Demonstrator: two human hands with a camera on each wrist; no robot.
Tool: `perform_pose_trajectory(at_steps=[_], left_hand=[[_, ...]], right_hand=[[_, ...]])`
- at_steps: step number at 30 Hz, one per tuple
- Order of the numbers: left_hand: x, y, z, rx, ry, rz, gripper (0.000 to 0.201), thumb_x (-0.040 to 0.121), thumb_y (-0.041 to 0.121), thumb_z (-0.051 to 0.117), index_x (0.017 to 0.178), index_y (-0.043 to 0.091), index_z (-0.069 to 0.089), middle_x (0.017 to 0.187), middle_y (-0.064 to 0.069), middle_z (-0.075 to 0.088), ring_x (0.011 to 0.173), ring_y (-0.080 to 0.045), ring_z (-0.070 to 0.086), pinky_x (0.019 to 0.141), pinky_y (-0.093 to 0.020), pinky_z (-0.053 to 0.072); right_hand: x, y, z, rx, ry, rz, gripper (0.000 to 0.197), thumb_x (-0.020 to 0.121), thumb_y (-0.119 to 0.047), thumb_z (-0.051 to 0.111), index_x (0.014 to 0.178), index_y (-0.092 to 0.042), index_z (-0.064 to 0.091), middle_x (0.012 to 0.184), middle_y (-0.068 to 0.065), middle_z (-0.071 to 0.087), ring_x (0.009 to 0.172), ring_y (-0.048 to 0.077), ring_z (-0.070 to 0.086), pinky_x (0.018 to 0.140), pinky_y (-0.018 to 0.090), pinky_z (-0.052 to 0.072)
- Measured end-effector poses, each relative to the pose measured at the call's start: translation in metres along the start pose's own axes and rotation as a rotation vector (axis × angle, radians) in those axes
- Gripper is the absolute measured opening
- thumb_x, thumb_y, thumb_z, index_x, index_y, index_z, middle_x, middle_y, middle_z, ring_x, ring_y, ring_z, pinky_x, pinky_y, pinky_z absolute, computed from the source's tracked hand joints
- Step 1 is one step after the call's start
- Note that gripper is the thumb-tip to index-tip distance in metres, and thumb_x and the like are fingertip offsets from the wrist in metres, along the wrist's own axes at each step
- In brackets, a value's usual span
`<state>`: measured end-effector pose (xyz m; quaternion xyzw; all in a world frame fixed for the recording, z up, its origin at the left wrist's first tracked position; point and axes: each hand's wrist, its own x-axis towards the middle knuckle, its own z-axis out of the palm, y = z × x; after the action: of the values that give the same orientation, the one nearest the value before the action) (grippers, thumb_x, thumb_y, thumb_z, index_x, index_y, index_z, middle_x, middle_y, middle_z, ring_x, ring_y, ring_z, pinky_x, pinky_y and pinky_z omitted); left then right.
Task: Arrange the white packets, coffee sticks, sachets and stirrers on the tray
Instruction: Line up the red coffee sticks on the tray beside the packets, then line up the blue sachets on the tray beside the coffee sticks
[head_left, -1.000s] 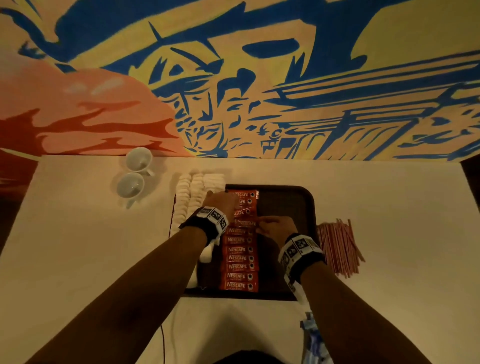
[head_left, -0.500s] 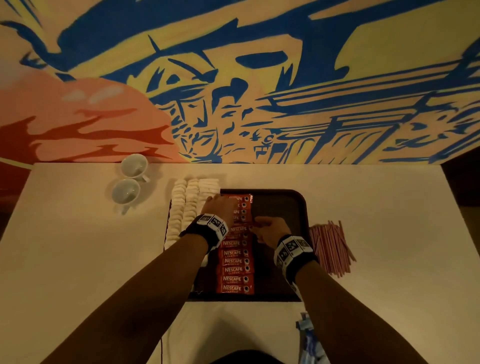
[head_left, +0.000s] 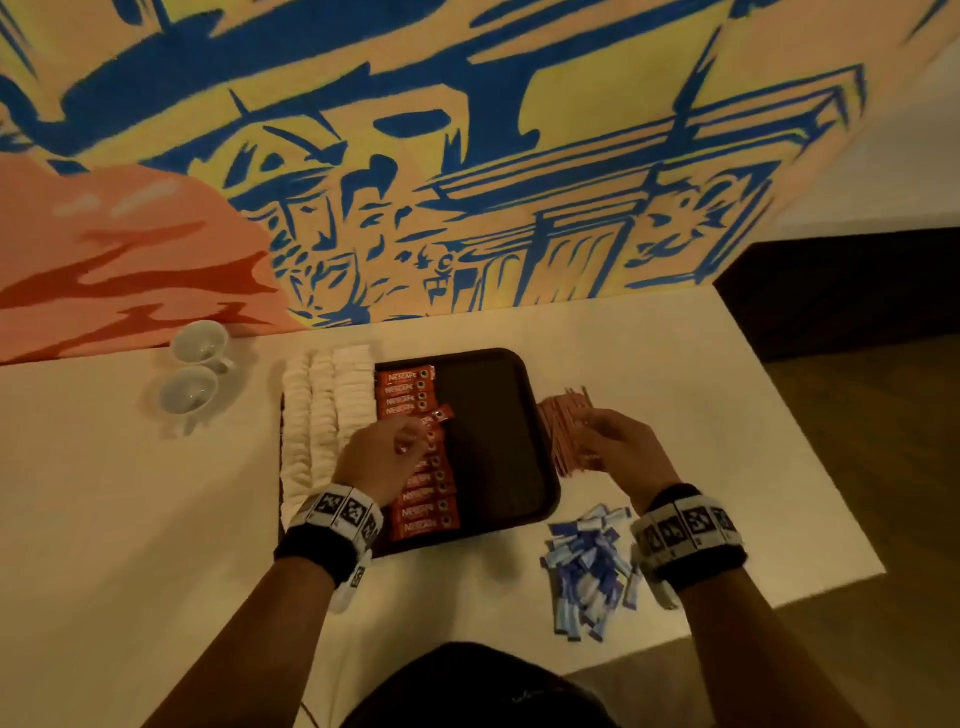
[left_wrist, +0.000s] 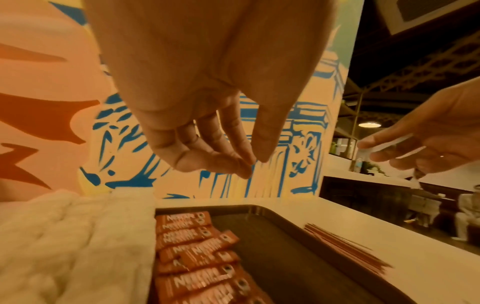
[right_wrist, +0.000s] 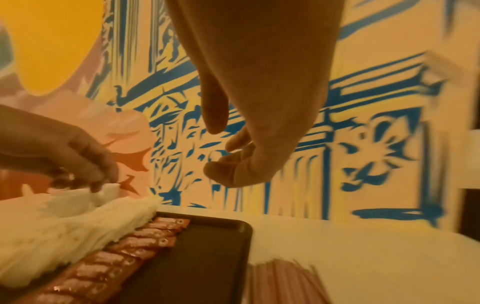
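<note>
Tray (head_left: 524, 395): coffee sticks (head_left: 415, 395) in column under left hand (head_left: 376, 460), fingers loosely curled, empty. Stirrers (head_left: 563, 421) right of tray, under right hand (head_left: 621, 449), relaxed, empty.

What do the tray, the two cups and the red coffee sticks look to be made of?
Tray: dark brown, probably moulded plastic, with rounded corners, a raised rim and a dull sheen.
Two cups: white, glossy, thick-walled with handles, likely glazed ceramic.
Red coffee sticks: thin printed film or foil laminate, with small glints and flat sealed ends. The exact layer cannot be told.
</note>
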<state>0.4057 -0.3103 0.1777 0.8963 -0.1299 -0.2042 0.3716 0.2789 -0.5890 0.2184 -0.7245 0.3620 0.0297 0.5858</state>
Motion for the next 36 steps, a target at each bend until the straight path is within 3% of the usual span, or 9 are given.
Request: perform_pose_trajectory(at_steps=[4,11,14,17,21,25,28,30,36], left_hand=[[-0.037,0.01,0.038,0.041,-0.254,0.021,0.011,0.093,0.024,0.067,0.1,0.032,0.067,0.095,0.014,0.066,0.089,-0.003,0.063,0.07,-0.013,0.042],[-0.07,0.035,0.116,0.434,-0.674,0.06,0.025,0.092,0.046,0.065,0.11,0.028,0.069,0.112,0.005,0.066,0.101,-0.014,0.062,0.093,-0.035,0.054],[-0.07,0.044,0.144,0.571,-0.767,0.02,0.038,0.09,0.057,0.062,0.11,0.026,0.068,0.113,0.001,0.065,0.101,-0.019,0.062,0.092,-0.035,0.053],[-0.065,0.052,0.171,0.663,-0.8,-0.009,0.054,0.087,0.068,0.057,0.103,0.018,0.07,0.105,-0.004,0.068,0.093,-0.023,0.065,0.084,-0.036,0.053],[-0.059,0.065,0.205,0.715,-0.784,-0.032,0.061,0.083,0.077,0.054,0.086,0.017,0.056,0.076,-0.003,0.056,0.064,-0.02,0.053,0.065,-0.033,0.048],[-0.061,0.068,0.23,0.759,-0.755,0.02,0.067,0.078,0.075,0.063,0.114,0.019,0.06,0.101,-0.006,0.066,0.083,-0.024,0.063,0.069,-0.031,0.05],[-0.062,0.065,0.243,0.759,-0.706,-0.008,0.067,0.074,0.071,0.069,0.116,0.02,0.06,0.104,-0.005,0.068,0.085,-0.024,0.064,0.071,-0.031,0.052],[-0.063,0.066,0.243,0.752,-0.679,-0.048,0.062,0.078,0.065,0.07,0.116,0.017,0.06,0.105,-0.006,0.068,0.087,-0.024,0.065,0.072,-0.032,0.053],[-0.065,0.056,0.237,0.739,-0.628,-0.154,0.052,0.089,0.05,0.068,0.12,0.01,0.057,0.114,-0.01,0.063,0.101,-0.028,0.062,0.086,-0.037,0.052]], right_hand=[[-0.052,0.046,-0.051,-0.052,0.08,0.086,0.026,0.097,-0.016,0.069,0.122,-0.011,0.069,0.105,0.011,0.072,0.087,0.021,0.066,0.072,0.03,0.053],[-0.059,0.141,-0.08,-0.385,-0.001,0.437,0.038,0.087,-0.039,0.08,0.11,-0.012,0.065,0.101,0.009,0.067,0.091,0.03,0.069,0.088,0.048,0.06],[-0.049,0.163,-0.077,-0.538,-0.037,0.504,0.049,0.088,-0.053,0.074,0.081,-0.005,0.063,0.078,0.01,0.064,0.074,0.029,0.067,0.083,0.047,0.06],[-0.034,0.18,-0.076,-0.527,0.001,0.533,0.064,0.077,-0.066,0.078,0.08,-0.004,0.065,0.074,0.011,0.068,0.067,0.027,0.064,0.067,0.038,0.057],[-0.017,0.188,-0.072,-0.467,0.026,0.52,0.062,0.077,-0.058,0.082,0.092,-0.002,0.063,0.078,0.009,0.063,0.071,0.028,0.061,0.062,0.032,0.048],[-0.008,0.194,-0.067,-0.505,0.007,0.531,0.054,0.079,-0.052,0.084,0.084,-0.006,0.057,0.07,0.005,0.056,0.061,0.022,0.056,0.054,0.03,0.044],[0.0,0.201,-0.068,-0.47,-0.001,0.533,0.05,0.082,-0.046,0.084,0.092,0.0,0.067,0.077,0.01,0.067,0.065,0.026,0.063,0.057,0.032,0.055],[0.001,0.199,-0.074,-0.475,-0.022,0.502,0.047,0.084,-0.047,0.081,0.091,-0.002,0.069,0.076,0.009,0.067,0.062,0.024,0.061,0.05,0.027,0.048],[-0.004,0.186,-0.091,-0.485,-0.027,0.168,0.022,0.098,-0.024,0.064,0.112,-0.007,0.06,0.108,0.017,0.068,0.096,0.035,0.063,0.077,0.035,0.048]])
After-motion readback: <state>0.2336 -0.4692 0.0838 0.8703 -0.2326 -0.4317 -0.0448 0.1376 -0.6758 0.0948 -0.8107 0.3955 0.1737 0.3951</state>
